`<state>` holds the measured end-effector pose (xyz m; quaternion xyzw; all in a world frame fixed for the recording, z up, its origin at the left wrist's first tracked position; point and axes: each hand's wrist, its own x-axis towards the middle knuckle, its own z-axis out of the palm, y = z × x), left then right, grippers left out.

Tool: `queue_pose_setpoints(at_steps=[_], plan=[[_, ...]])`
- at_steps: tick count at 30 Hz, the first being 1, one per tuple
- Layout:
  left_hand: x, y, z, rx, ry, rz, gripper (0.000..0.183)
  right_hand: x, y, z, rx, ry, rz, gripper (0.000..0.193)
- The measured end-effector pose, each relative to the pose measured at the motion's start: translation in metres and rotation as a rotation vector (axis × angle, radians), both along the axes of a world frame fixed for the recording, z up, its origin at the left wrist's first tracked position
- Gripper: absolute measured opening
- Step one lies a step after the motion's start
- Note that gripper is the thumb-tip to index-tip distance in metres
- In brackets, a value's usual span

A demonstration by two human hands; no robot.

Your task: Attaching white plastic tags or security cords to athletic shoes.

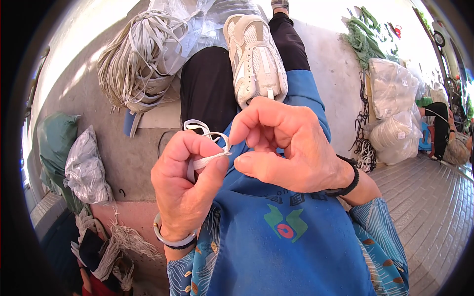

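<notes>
A thin white shoelace [210, 159] is pinched between the thumb and forefinger of my left hand [185, 180]. It loops up above the fingers, and its tip sticks out toward the right. My right hand [291, 148] is just beside that tip, thumb and forefinger apart, the other fingers curled in. Its forefinger comes close to the lace; whether they touch I cannot tell. Beyond the hands, a beige-and-white sneaker [259, 64] rests between my legs, toe pointing away. A blue apron [296, 251] covers my lap.
A big bundle of pale laces [140, 59] lies at the far left beside clear plastic bags [202, 29]. Filled plastic bags [395, 108] and green netting [365, 39] are at the right. At the left are a green sack [59, 143] and white strings [128, 239]. Another person sits far right.
</notes>
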<state>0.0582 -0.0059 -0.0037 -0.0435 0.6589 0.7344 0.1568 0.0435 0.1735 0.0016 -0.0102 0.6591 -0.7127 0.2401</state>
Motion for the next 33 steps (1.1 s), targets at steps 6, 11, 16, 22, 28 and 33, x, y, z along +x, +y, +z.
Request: queue_pose_setpoints(at_steps=[6, 11, 16, 22, 28, 33], plan=[[0.001, 0.000, -0.005, -0.225, 0.270, -0.080, 0.011, 0.001, -0.005, -0.005, 0.060, 0.197, 0.000, 0.008], [0.001, 0.002, -0.006, -0.143, 0.235, -0.034, 0.012, 0.002, -0.003, -0.009, 0.021, 0.159, 0.047, 0.008], [-0.001, 0.001, -0.007, -0.077, 0.239, -0.025, 0.011, -0.001, 0.000, -0.009, -0.126, -0.057, 0.087, 0.008], [0.000, 0.001, -0.005, -0.037, 0.142, -0.027, 0.011, 0.002, -0.005, -0.005, -0.052, 0.014, -0.062, 0.005], [0.000, -0.003, -0.009, -0.141, 0.289, -0.075, 0.013, 0.003, -0.008, -0.009, 0.182, 0.405, -0.037, 0.012], [0.002, 0.002, -0.005, -0.006, 0.169, -0.031, 0.012, 0.003, -0.009, -0.008, 0.113, 0.273, -0.019, 0.006]])
